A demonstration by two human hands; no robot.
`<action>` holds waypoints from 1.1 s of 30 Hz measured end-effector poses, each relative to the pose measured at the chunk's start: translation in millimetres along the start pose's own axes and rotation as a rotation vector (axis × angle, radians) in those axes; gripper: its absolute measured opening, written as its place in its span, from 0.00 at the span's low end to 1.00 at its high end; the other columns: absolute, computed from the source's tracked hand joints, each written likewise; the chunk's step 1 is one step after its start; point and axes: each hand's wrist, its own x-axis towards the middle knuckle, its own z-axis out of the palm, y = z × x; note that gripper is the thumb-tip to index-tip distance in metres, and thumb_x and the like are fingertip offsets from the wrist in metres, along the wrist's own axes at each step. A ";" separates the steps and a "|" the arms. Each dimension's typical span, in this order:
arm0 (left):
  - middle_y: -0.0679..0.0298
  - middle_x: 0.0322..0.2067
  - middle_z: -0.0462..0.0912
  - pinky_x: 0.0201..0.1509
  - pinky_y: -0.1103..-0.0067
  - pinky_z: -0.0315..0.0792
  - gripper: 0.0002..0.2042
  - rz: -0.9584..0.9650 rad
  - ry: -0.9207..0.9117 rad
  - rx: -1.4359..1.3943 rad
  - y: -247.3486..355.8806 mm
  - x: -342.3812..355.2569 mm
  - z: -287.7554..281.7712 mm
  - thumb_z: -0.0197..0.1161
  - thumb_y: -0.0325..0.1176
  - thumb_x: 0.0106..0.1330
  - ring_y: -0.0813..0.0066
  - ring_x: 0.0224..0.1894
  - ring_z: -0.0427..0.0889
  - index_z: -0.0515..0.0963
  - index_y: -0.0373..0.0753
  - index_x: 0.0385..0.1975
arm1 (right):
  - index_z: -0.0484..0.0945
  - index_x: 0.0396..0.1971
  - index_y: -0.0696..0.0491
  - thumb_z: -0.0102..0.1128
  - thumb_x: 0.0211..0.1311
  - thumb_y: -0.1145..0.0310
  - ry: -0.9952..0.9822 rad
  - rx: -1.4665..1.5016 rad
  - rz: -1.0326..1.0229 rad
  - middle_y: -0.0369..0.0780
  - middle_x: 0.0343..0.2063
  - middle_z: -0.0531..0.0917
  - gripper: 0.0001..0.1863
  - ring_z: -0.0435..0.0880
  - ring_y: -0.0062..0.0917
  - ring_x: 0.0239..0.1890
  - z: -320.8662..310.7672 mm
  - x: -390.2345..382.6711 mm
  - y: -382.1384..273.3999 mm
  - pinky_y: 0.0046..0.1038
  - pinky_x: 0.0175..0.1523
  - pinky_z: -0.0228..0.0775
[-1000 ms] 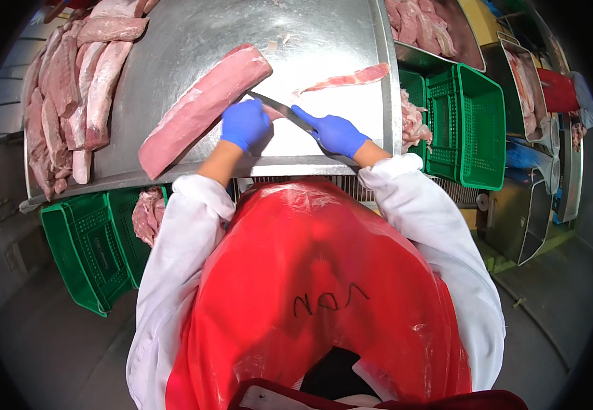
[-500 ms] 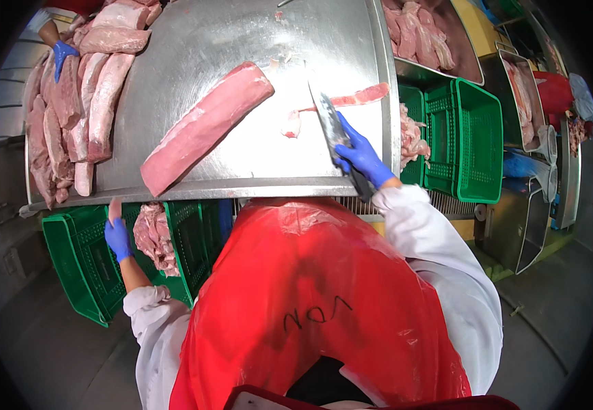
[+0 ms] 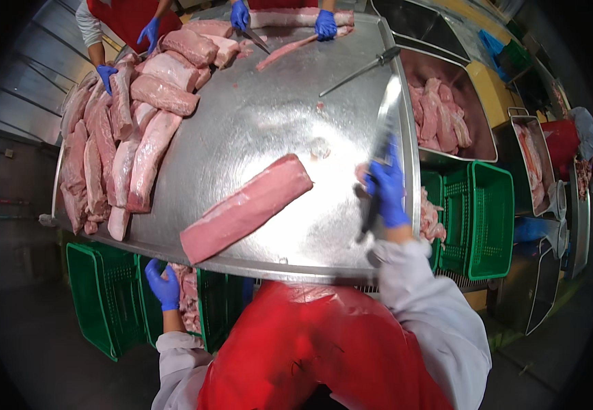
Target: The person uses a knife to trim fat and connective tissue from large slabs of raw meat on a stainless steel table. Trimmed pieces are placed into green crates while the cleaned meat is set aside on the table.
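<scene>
My right hand [image 3: 388,188], in a blue glove, grips a knife [image 3: 384,126] near the right side of the steel table [image 3: 241,123]. Its blade points away from me and is smeared by motion. Beside the fingers, a small meat scrap [image 3: 361,173] shows, partly hidden. A trimmed pork loin [image 3: 247,208] lies slantwise on the table, left of the knife. My left hand [image 3: 163,283], also gloved in blue, hangs off the table's near edge with fingers apart and nothing in them. It is over a green crate that holds meat trimmings [image 3: 188,297].
Several uncut loins [image 3: 125,137] are piled on the left. Across the table, two co-workers have gloved hands [image 3: 325,24] on meat; one holds a knife. A sharpening steel [image 3: 358,72] lies at far right. Green crates [image 3: 477,219] and a meat-filled steel tub [image 3: 440,102] stand to the right.
My view has tilted up, bringing in the far side. The meat piece has left my left hand. My right hand has moved the knife rightward; the meat strip no longer shows stretched across the table.
</scene>
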 end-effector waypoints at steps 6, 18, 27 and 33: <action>0.48 0.50 0.76 0.57 0.65 0.72 0.24 0.460 -0.183 -0.411 200.4 117.9 126.0 0.67 0.31 0.56 0.52 0.52 0.77 0.71 0.31 0.53 | 0.51 0.74 0.45 0.53 0.66 0.78 0.203 -0.454 -0.154 0.33 0.31 0.76 0.39 0.72 0.12 0.21 -49.5 -44.9 -167.3 0.15 0.26 0.68; 0.50 0.47 0.76 0.55 0.65 0.72 0.17 0.670 -0.452 0.096 507.8 228.0 434.2 0.60 0.35 0.62 0.52 0.52 0.76 0.74 0.35 0.49 | 0.55 0.73 0.40 0.50 0.59 0.82 0.501 -0.853 0.381 0.34 0.22 0.76 0.41 0.72 0.15 0.21 -96.2 -159.4 -111.8 0.21 0.23 0.69; 0.42 0.37 0.80 0.52 0.59 0.73 0.14 1.017 -1.097 -0.016 458.6 101.2 382.0 0.53 0.36 0.59 0.48 0.46 0.80 0.79 0.31 0.34 | 0.50 0.75 0.43 0.48 0.59 0.85 0.687 -0.497 0.368 0.36 0.40 0.79 0.43 0.71 0.12 0.23 -104.8 -264.7 -51.6 0.18 0.24 0.66; 0.55 0.35 0.79 0.53 0.66 0.66 0.09 1.518 -0.774 -0.004 471.3 147.8 346.8 0.58 0.33 0.52 0.58 0.44 0.78 0.80 0.43 0.33 | 0.63 0.65 0.54 0.53 0.65 0.78 0.728 -0.346 0.308 0.38 0.30 0.79 0.28 0.74 0.17 0.21 -104.3 -241.1 -37.5 0.20 0.23 0.67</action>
